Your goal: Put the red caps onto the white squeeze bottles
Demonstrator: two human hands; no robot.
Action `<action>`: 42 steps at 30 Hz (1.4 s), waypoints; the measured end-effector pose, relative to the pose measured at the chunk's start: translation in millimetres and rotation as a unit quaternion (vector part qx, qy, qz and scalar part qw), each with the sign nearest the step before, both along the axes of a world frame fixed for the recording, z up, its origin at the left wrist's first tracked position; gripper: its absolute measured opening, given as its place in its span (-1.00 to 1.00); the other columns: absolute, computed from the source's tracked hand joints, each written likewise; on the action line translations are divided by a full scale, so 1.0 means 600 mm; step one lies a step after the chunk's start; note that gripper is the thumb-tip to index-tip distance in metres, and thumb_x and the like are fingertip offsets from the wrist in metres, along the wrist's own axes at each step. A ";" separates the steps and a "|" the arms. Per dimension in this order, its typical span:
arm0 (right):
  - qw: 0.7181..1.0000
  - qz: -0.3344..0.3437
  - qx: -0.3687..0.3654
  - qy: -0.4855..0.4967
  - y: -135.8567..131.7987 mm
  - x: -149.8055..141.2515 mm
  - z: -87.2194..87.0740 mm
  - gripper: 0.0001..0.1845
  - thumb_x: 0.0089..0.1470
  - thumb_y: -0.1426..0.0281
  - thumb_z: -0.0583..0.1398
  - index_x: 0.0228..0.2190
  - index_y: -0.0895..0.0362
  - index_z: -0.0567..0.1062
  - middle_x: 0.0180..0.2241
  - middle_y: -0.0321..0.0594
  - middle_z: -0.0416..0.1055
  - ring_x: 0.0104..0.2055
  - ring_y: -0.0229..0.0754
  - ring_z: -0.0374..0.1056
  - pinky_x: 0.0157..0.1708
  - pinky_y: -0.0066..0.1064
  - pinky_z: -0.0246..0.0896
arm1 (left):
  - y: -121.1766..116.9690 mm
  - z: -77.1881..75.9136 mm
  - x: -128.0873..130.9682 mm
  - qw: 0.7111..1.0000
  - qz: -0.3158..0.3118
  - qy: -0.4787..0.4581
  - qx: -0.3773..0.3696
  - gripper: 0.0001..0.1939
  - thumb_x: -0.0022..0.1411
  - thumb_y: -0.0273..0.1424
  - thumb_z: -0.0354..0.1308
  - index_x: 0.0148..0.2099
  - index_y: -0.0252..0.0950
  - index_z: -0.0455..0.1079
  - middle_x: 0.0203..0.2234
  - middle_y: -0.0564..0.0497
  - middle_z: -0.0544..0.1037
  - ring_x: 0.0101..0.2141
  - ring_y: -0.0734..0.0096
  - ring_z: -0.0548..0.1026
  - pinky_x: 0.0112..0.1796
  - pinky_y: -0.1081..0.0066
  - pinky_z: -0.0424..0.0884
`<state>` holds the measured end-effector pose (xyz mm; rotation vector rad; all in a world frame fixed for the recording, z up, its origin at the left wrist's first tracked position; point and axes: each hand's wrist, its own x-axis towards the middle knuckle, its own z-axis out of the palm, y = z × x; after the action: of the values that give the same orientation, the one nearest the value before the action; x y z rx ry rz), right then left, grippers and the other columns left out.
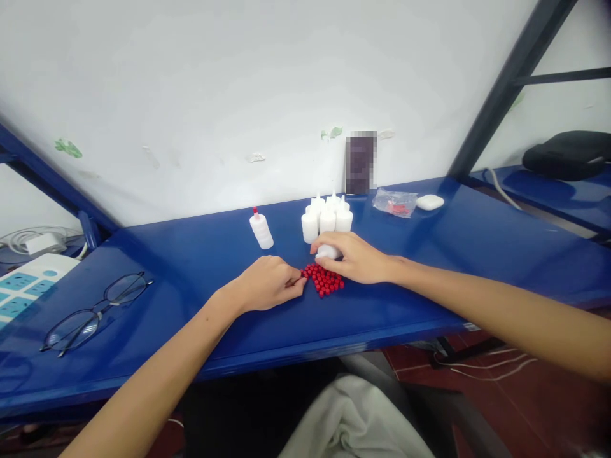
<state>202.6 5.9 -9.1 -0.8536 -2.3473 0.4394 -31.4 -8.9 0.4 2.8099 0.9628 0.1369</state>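
Note:
A loose pile of small red caps (326, 280) lies in front of me on the blue table. At the pile's left edge, my left hand (272, 283) is closed in a pinch, with a red cap at its fingertips. My right hand (358, 257) is wrapped round a white squeeze bottle (327, 252), tilted over just behind the caps. Several upright white bottles (327, 219) with bare pointed nozzles stand grouped behind that hand. Further left, one white bottle (261, 230) wears a red cap on its tip.
Eyeglasses (98, 312) and a white power strip (33, 283) lie at the left. Behind the bottles, a dark blurred-out panel (360, 164) leans on the wall. A clear plastic bag (395, 202) with red pieces lies beside a white rounded case (429, 202). A black pouch (568, 154) is far right.

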 end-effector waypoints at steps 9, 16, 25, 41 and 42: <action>1.000 0.006 -0.003 0.030 0.001 0.002 -0.001 -0.78 0.23 0.31 0.13 -0.13 0.12 0.48 -0.18 -0.20 0.52 -0.21 -0.17 0.42 -0.17 -0.34 0.25 | 0.002 0.010 -0.012 0.968 0.076 -0.170 -0.166 -0.54 0.37 -0.24 -0.04 -0.55 -0.28 -0.04 -0.65 0.17 0.00 -0.59 0.57 -0.04 -0.51 0.42 -0.04; 0.997 0.059 0.010 0.051 0.011 -0.015 0.026 -0.72 0.31 0.24 0.05 -0.10 0.12 0.44 -0.16 -0.18 0.51 -0.16 -0.15 0.40 -0.13 -0.33 0.22 | 0.043 0.014 0.008 0.795 0.095 -0.466 -0.376 -0.48 0.30 -0.19 0.04 -0.63 -0.25 -0.03 -0.76 0.20 0.00 -0.69 0.62 -0.05 -0.58 0.44 -0.09; 0.998 0.024 0.006 0.061 0.017 -0.043 0.032 -0.69 0.31 0.18 0.05 -0.31 0.15 0.39 -0.36 -0.24 0.36 -0.34 -0.22 0.24 -0.30 -0.37 0.12 | 0.065 0.014 0.037 0.697 0.081 -0.524 -0.483 -0.43 0.21 -0.19 0.14 -0.66 -0.26 -0.09 -0.81 0.23 -0.06 -0.75 0.68 -0.09 -0.64 0.49 -0.13; 0.998 -0.011 -0.052 0.038 -0.007 -0.038 0.028 -0.66 0.28 0.08 0.05 -0.23 0.11 0.35 -0.44 -0.30 0.38 -0.43 -0.23 0.25 -0.38 -0.38 0.07 | 0.037 0.008 0.042 0.753 0.083 -0.516 -0.399 -0.44 0.21 -0.12 0.17 -0.65 -0.28 0.03 -0.75 0.18 0.07 -0.67 0.65 0.00 -0.59 0.48 -0.11; 0.998 -0.019 -0.047 0.027 -0.008 -0.038 0.030 -0.68 0.28 0.10 0.06 -0.23 0.11 0.35 -0.45 -0.30 0.39 -0.43 -0.22 0.25 -0.39 -0.38 0.07 | 0.038 0.006 0.042 0.754 0.082 -0.516 -0.397 -0.44 0.21 -0.11 0.16 -0.65 -0.28 0.03 -0.75 0.18 0.07 -0.67 0.64 0.00 -0.59 0.48 -0.10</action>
<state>180.0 0.8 8.7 -0.9167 -2.2718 0.5540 -6.4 13.7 4.1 1.4529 0.6855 0.9259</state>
